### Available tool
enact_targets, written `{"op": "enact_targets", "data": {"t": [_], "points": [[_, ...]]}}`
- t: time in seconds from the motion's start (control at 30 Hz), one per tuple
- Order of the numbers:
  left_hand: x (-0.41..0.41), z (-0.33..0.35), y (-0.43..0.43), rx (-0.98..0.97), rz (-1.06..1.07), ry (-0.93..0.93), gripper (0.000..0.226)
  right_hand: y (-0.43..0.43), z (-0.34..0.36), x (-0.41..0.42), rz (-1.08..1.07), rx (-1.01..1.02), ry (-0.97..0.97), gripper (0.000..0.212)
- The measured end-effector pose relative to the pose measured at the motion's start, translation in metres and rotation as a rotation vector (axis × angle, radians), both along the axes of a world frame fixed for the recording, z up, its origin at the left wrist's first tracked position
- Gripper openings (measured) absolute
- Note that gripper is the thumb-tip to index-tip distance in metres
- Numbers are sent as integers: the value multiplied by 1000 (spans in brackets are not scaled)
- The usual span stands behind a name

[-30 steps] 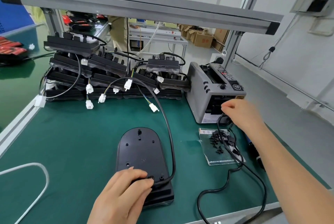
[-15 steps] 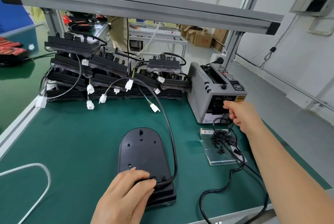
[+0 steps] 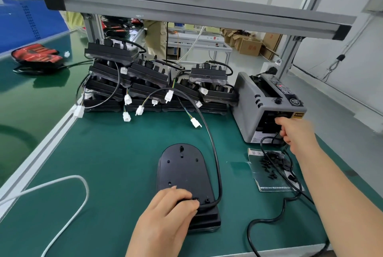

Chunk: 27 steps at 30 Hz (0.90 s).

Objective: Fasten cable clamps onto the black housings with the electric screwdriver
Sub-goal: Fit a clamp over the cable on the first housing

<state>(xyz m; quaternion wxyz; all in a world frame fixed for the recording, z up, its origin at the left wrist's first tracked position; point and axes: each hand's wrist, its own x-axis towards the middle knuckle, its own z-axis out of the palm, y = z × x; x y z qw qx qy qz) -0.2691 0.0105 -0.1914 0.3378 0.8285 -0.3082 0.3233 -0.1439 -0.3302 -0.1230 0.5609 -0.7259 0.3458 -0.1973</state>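
Note:
A black oval housing (image 3: 182, 171) lies flat on the green mat in front of me, its black cable (image 3: 215, 153) curving away from its near right corner towards the stack at the back. My left hand (image 3: 165, 219) rests on the housing's near end, its fingertips pressing where the cable enters. My right hand (image 3: 294, 132) is at the front outlet of the grey tape dispenser (image 3: 255, 111), fingers curled; what they hold is hidden. Small black screws and clamps (image 3: 271, 165) lie on a clear bag to the right. No screwdriver shows.
Several black housings with white-plugged leads are stacked (image 3: 149, 82) along the back of the mat. A thick black power cord (image 3: 267, 219) loops across the near right corner. A white cable (image 3: 83, 192) lies near left. An aluminium shelf beam (image 3: 186, 5) runs overhead.
My right hand has stayed at the dispenser's outlet, shifting only slightly. My left hand has kept its place on the housing.

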Motion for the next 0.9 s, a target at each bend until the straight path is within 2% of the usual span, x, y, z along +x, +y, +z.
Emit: {"op": "enact_targets", "data": {"t": [0.27,0.37,0.43,0.53,0.63,0.77,0.9], "points": [[1,-2,2,-14,-26,23,20,7,5,-19,85,-79,-17,19],[-1,1,6,-87,-48,91,21,22,14,-41,280,-128,-68,11],[-1,5,11,-202,4,188,22,44,22,-58,519,-172,-76,14],[1,8,15,-379,140,411,12,94,28,-78,925,-185,-5,15],[1,3,14,-443,161,601,32,133,19,-81,1181,-233,67,17],[-1,-1,11,-400,151,657,39,155,4,-69,1308,-330,79,25],[1,0,11,-496,141,722,34,165,-4,-54,1344,-525,126,21]]}}
